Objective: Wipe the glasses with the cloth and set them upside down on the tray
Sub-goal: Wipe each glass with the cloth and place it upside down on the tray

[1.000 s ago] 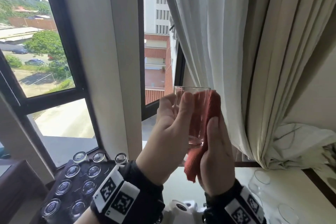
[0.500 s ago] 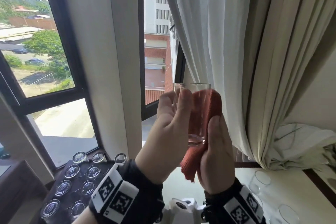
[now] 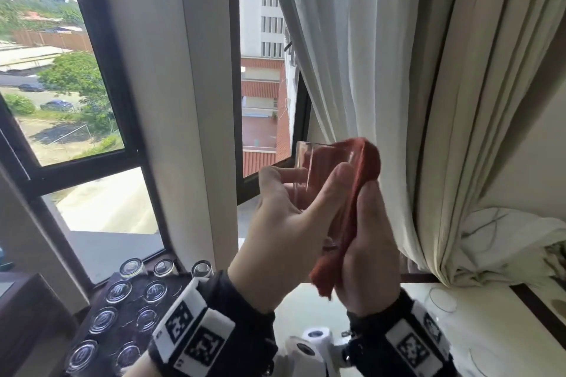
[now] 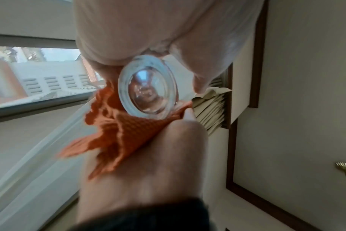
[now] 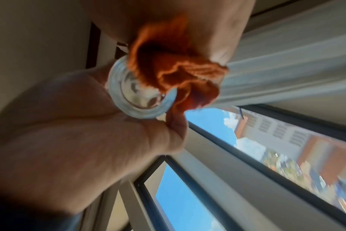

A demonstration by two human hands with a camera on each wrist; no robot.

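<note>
1. The left hand (image 3: 284, 242) grips a clear glass tumbler (image 3: 309, 174), thumb and fingers curled round its side, rim up.
2. The right hand (image 3: 367, 254) clutches an orange cloth (image 3: 364, 171), pressing it against the tumbler's far side and over the rim.
3. The tumbler is held up in front of the window, above the worktop (image 3: 477, 343).
4. Below and left of the tumbler, a dark tray (image 3: 128, 333) carries upturned glasses (image 3: 118, 291).
5. White curtains (image 3: 352, 55) hang just right of the tumbler.

We see a clear, glossy glass tumbler (image 3: 309, 174) with a thick smooth base, a matt orange cloth (image 4: 126, 129) in a rough waffle weave, sheer white fabric curtains (image 3: 352, 49), and a dark, slightly shiny tray (image 3: 101, 294).
</note>
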